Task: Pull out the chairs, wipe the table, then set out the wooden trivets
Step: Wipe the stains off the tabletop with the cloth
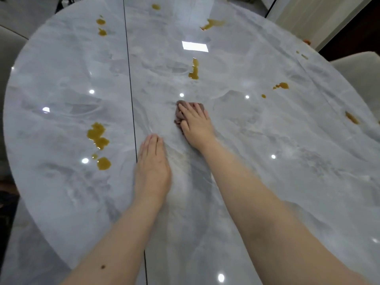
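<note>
while the head view looks down on the table (pixel 61 192), the right hand (pixel 195 126) presses flat on a bunched cloth (pixel 181 115), fingers (pixel 192 111) spread over it and curled a little round its far edge, thumb tucked against its near side. cloth is pinned between palm and marble, mostly hidden, only the brownish folds showing left of the fingers. the left hand (pixel 153 163) lies flat on the table, fingers together and straight, gripping nothing, just near and left of the right wrist. a dark seam (pixel 131 99) runs down the table, passing just left of the left fingertips. amber spills (pixel 98 136) sit well left of the left hand, two more blobs below them. another streak (pixel 194 68) lies beyond the right fingertips, apart from the cloth. more stains further out past the fingers, one (pixel 212 23) at the far edge, small ones (pixel 281 85) to the right of the right hand, one (pixel 351 117) near the right rim. a pale chair (pixel 362 73) shows beyond the right edge. no trivets in view. both forearms bare.
</note>
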Available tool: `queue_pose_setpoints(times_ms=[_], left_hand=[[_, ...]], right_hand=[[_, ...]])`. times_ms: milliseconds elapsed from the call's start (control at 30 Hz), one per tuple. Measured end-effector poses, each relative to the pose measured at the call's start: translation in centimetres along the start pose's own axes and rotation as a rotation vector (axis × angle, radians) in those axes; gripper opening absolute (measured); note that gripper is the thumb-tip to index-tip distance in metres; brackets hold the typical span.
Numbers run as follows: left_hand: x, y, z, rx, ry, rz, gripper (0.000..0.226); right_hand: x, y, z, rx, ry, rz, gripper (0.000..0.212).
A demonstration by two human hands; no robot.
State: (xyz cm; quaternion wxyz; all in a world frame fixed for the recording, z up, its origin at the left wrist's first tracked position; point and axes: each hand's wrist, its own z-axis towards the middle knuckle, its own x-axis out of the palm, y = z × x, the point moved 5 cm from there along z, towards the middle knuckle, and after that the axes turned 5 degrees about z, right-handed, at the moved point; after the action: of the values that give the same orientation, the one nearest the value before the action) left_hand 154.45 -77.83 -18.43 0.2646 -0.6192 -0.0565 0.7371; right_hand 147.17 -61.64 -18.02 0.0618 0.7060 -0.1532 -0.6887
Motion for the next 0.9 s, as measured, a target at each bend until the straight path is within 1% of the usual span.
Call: queue_pose_setpoints(times_ms=[67,133,233,300,367,400,433,500,533,567,600,700,767,833,900], left_hand=[[-0.1,-0.1,0.0,0.002,0.000,-0.006,0.043],[-0.2,0.0,-0.1,0.012,0.002,-0.002,0.043],[-0.7,-0.5,-0.3,0.030,0.018,0.010,0.044],[-0.6,-0.5,-0.2,0.042,0.059,0.020,0.048],[-0.7,-0.3,-0.5,0.081,0.072,0.024,0.053],[-0.9,-0.1,-1.1,0.104,0.086,0.026,0.054],[-1.1,0.3,-1.9,0.121,0.098,0.015,0.055],[-1.8,1.3,-3.7,0.147,0.072,-0.005,0.052],[-2.5,2.0,-4.6,0.153,0.046,-0.012,0.050],[-3.3,2.7,-5.3,0.145,0.031,-0.023,0.049],[-4.3,3.7,-5.7,0.119,0.012,-0.040,0.048],[-6.9,7.4,-6.4,0.025,-0.056,-0.058,0.042],[-8.2,10.6,-6.6,-0.066,-0.103,-0.012,0.039],[-9.2,13.8,-6.8,-0.164,-0.102,0.060,0.041],[-9.5,15.8,-6.8,-0.219,-0.065,0.103,0.047]], right_hand=[[-0.1,1.0,-2.1,-0.102,-0.006,0.012,0.060],[0.2,1.4,-6.4,-0.235,0.017,0.035,0.062],[0.1,0.7,-14.1,-0.311,0.040,0.028,0.055],[-0.1,-0.4,-16.1,-0.338,0.078,0.010,0.053],[-0.2,-1.6,-15.3,-0.304,0.090,-0.020,0.053],[-0.3,-2.0,-14.4,-0.240,0.058,-0.025,0.055],[-0.6,-2.3,-13.5,-0.145,0.002,-0.024,0.058],[-0.6,-2.1,-12.2,0.081,-0.096,-0.036,0.060],[-0.2,-1.1,-12.0,0.153,-0.112,-0.043,0.057],[0.3,0.3,-11.9,0.177,-0.111,-0.044,0.055],[0.8,2.3,-12.0,0.157,-0.103,-0.036,0.055],[2.8,8.0,-14.2,-0.004,-0.062,0.000,0.061],[3.6,9.8,-16.7,-0.054,-0.084,-0.005,0.061],[4.2,11.1,-19.5,-0.034,-0.097,-0.023,0.060],[5.1,12.7,-21.9,0.013,-0.098,-0.061,0.064]])
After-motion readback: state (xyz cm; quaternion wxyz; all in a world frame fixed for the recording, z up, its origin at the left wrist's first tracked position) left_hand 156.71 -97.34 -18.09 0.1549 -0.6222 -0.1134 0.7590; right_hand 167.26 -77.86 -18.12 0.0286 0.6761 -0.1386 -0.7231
